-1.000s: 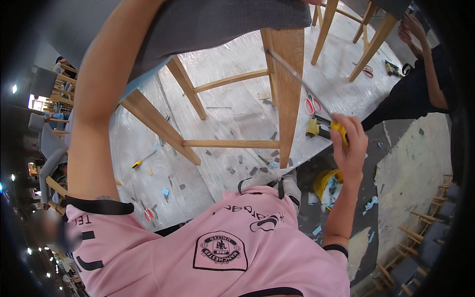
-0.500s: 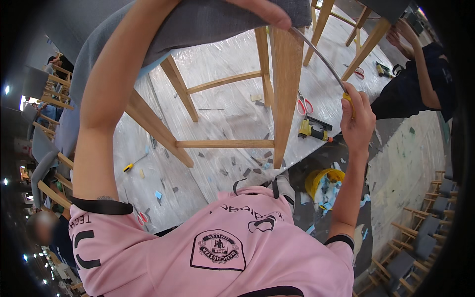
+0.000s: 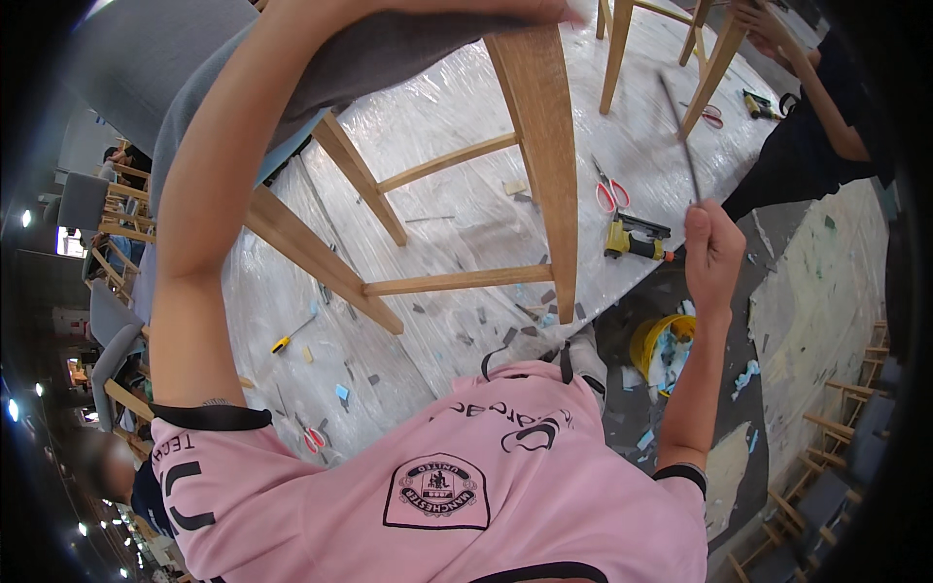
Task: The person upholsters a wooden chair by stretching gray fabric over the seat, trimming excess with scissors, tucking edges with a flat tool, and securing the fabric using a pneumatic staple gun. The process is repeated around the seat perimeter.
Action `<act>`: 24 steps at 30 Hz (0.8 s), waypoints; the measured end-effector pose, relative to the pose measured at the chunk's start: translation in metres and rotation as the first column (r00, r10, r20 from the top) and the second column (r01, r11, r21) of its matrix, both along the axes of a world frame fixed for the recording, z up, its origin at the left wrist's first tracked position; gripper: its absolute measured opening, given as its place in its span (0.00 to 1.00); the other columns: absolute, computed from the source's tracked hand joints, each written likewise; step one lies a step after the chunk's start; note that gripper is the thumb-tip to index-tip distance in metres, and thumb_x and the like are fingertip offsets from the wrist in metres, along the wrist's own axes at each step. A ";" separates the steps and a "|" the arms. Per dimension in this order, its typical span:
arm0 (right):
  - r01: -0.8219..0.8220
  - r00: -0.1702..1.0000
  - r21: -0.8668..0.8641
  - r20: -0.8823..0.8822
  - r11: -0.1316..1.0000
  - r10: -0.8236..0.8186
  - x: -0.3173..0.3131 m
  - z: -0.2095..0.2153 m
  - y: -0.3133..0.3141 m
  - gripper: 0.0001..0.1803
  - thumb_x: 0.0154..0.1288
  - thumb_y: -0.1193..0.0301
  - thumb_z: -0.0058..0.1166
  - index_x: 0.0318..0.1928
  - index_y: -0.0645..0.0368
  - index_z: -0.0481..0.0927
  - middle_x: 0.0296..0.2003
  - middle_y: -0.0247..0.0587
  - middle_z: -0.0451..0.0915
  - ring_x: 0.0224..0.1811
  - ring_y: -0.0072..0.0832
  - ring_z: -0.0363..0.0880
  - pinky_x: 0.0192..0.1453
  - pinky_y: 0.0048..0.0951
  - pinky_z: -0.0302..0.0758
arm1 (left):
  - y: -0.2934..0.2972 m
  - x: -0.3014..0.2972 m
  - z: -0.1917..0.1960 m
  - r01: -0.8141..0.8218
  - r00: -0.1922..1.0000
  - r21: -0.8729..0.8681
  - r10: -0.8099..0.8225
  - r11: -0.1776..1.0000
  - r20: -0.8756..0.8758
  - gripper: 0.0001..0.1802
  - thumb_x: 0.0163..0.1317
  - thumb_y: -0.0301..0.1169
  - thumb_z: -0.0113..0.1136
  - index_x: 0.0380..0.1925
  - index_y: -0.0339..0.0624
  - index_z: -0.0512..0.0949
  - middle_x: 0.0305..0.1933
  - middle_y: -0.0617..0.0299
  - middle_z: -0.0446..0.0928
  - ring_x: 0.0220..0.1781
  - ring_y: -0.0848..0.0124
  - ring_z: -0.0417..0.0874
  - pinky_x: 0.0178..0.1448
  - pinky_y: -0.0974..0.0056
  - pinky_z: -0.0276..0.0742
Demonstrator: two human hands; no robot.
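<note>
A grey upholstered chair (image 3: 389, 63) with a wooden frame stands tilted over the table, its legs (image 3: 546, 185) pointing toward me. My left arm reaches across it. My left hand (image 3: 535, 10) lies along the grey fabric at the top edge, by a leg; one digit shows stretched out, the rest is cut off. Out to the right, my right hand (image 3: 714, 253) is closed round a screwdriver, its long thin shaft (image 3: 680, 136) pointing up and away from the chair. The fist hides the handle.
Plastic sheeting covers the table (image 3: 428, 214), strewn with scraps. Red-handled scissors (image 3: 612, 194), a yellow-black staple gun (image 3: 637, 239) and another screwdriver (image 3: 292, 335) lie there. A yellow bucket (image 3: 641, 345) of scraps stands on the floor. A co-worker (image 3: 821, 117) handles another chair at far right.
The screwdriver's tip has come away from the chair's edge, with my right hand moving slightly right and down. My left hand has slid up, partly out of the picture.
</note>
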State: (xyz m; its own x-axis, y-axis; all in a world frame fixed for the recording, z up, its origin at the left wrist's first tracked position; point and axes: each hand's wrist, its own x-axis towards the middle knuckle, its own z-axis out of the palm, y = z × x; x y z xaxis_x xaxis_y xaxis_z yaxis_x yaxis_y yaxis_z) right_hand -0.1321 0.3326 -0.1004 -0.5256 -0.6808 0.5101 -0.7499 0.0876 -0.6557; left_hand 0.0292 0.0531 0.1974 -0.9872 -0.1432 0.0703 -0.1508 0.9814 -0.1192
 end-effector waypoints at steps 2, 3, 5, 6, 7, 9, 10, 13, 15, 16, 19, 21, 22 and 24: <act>-0.088 0.996 -0.109 -0.018 0.990 0.086 0.019 0.030 -0.033 0.09 0.76 0.75 0.55 0.51 0.63 0.84 0.26 0.42 0.72 0.25 0.30 0.70 0.31 0.29 0.68 | -0.016 0.005 0.017 -0.004 1.000 0.128 0.001 0.992 0.023 0.38 0.57 0.62 0.67 0.54 0.39 0.82 0.55 0.48 0.83 0.60 0.55 0.82 0.64 0.54 0.75; -0.102 0.995 -0.145 -0.019 0.984 0.100 0.022 0.040 -0.043 0.09 0.76 0.75 0.55 0.51 0.62 0.85 0.25 0.42 0.71 0.25 0.30 0.70 0.31 0.29 0.67 | -0.030 -0.002 0.014 0.044 0.998 0.198 -0.050 0.979 0.026 0.37 0.58 0.62 0.67 0.53 0.40 0.82 0.54 0.50 0.84 0.59 0.57 0.83 0.63 0.54 0.75; -0.094 0.989 -0.117 -0.129 0.989 0.078 0.019 0.050 -0.055 0.10 0.76 0.73 0.57 0.52 0.60 0.86 0.25 0.41 0.72 0.25 0.30 0.71 0.30 0.28 0.68 | -0.062 -0.008 -0.010 0.221 0.975 0.291 -0.219 0.931 -0.040 0.35 0.61 0.62 0.66 0.53 0.41 0.84 0.54 0.53 0.84 0.56 0.59 0.84 0.62 0.55 0.76; -0.077 0.982 -0.105 -0.181 0.991 0.057 0.017 0.053 -0.059 0.10 0.76 0.71 0.58 0.52 0.59 0.87 0.25 0.41 0.73 0.25 0.31 0.72 0.30 0.28 0.68 | -0.064 -0.010 -0.013 0.301 0.953 0.300 -0.300 0.905 -0.050 0.34 0.60 0.58 0.68 0.55 0.43 0.83 0.51 0.57 0.85 0.52 0.62 0.84 0.59 0.57 0.77; -0.055 0.976 -0.086 -0.215 0.995 0.035 0.015 0.057 -0.063 0.10 0.75 0.70 0.59 0.51 0.58 0.87 0.25 0.40 0.75 0.25 0.31 0.73 0.30 0.28 0.69 | -0.063 -0.012 -0.013 0.282 0.957 0.328 -0.290 0.901 -0.026 0.33 0.59 0.57 0.69 0.55 0.43 0.83 0.51 0.56 0.85 0.52 0.62 0.84 0.59 0.58 0.77; -0.022 0.958 -0.049 -0.285 0.999 0.007 0.011 0.062 -0.072 0.11 0.73 0.67 0.62 0.50 0.57 0.88 0.26 0.39 0.78 0.24 0.32 0.75 0.30 0.28 0.71 | -0.061 -0.015 -0.009 0.233 0.965 0.380 -0.260 0.895 0.022 0.32 0.58 0.54 0.70 0.55 0.43 0.83 0.51 0.56 0.84 0.52 0.64 0.83 0.58 0.60 0.78; -0.023 0.954 -0.079 -0.300 0.997 -0.001 0.009 0.061 -0.077 0.11 0.73 0.66 0.63 0.50 0.56 0.88 0.26 0.39 0.80 0.24 0.31 0.76 0.30 0.29 0.72 | -0.062 -0.016 -0.011 0.232 0.967 0.382 -0.255 0.894 0.011 0.31 0.56 0.51 0.71 0.55 0.44 0.82 0.51 0.57 0.84 0.52 0.66 0.83 0.57 0.61 0.78; -0.007 0.939 -0.137 -0.341 0.991 -0.040 0.001 0.063 -0.087 0.11 0.71 0.63 0.64 0.48 0.53 0.89 0.28 0.38 0.84 0.23 0.31 0.79 0.29 0.30 0.74 | -0.064 -0.015 -0.012 0.246 0.963 0.403 -0.268 0.882 -0.001 0.32 0.56 0.51 0.72 0.56 0.44 0.82 0.50 0.57 0.84 0.52 0.66 0.83 0.57 0.61 0.78; 0.034 0.934 -0.113 -0.349 0.993 -0.072 -0.002 0.067 -0.090 0.10 0.71 0.63 0.64 0.47 0.52 0.89 0.30 0.38 0.85 0.24 0.31 0.81 0.30 0.31 0.75 | -0.063 -0.014 -0.013 0.290 0.952 0.384 -0.303 0.877 -0.028 0.32 0.55 0.50 0.72 0.55 0.43 0.82 0.49 0.56 0.84 0.51 0.65 0.83 0.57 0.60 0.78; 0.056 0.924 -0.154 -0.365 0.986 -0.110 -0.002 0.067 -0.093 0.10 0.71 0.62 0.64 0.47 0.51 0.89 0.30 0.38 0.85 0.24 0.31 0.81 0.30 0.30 0.75 | -0.062 -0.013 -0.013 0.312 0.946 0.373 -0.320 0.874 -0.041 0.32 0.55 0.50 0.71 0.54 0.42 0.81 0.49 0.56 0.84 0.51 0.65 0.83 0.57 0.60 0.78; 0.122 0.887 -0.271 -0.402 0.955 -0.227 0.004 0.068 -0.107 0.10 0.71 0.61 0.64 0.45 0.51 0.89 0.30 0.37 0.86 0.25 0.32 0.82 0.30 0.30 0.75 | -0.062 -0.008 -0.018 0.371 0.928 0.319 -0.365 0.872 -0.082 0.31 0.53 0.51 0.71 0.51 0.40 0.81 0.47 0.54 0.83 0.51 0.62 0.83 0.57 0.58 0.78; 0.144 0.868 -0.337 -0.408 0.931 -0.282 0.010 0.067 -0.121 0.09 0.71 0.60 0.65 0.44 0.50 0.89 0.30 0.36 0.86 0.25 0.32 0.82 0.30 0.30 0.75 | -0.057 0.005 -0.015 0.431 0.901 0.142 -0.418 0.891 -0.115 0.32 0.51 0.51 0.71 0.49 0.40 0.79 0.46 0.52 0.81 0.50 0.57 0.82 0.59 0.55 0.76; 0.164 0.872 -0.341 -0.388 0.925 -0.298 0.011 0.064 -0.120 0.10 0.71 0.60 0.65 0.44 0.51 0.89 0.30 0.36 0.86 0.25 0.31 0.81 0.30 0.30 0.75 | -0.050 0.004 -0.018 0.464 0.883 0.095 -0.452 0.881 -0.127 0.32 0.51 0.51 0.71 0.50 0.40 0.79 0.46 0.52 0.81 0.50 0.56 0.82 0.59 0.54 0.76; 0.202 0.879 -0.351 -0.347 0.914 -0.328 0.013 0.058 -0.114 0.10 0.70 0.60 0.65 0.44 0.51 0.89 0.30 0.36 0.86 0.25 0.30 0.81 0.29 0.29 0.75 | -0.054 -0.011 -0.030 0.489 0.867 0.052 -0.477 0.871 -0.145 0.33 0.50 0.51 0.71 0.50 0.41 0.78 0.45 0.51 0.81 0.50 0.53 0.82 0.60 0.53 0.75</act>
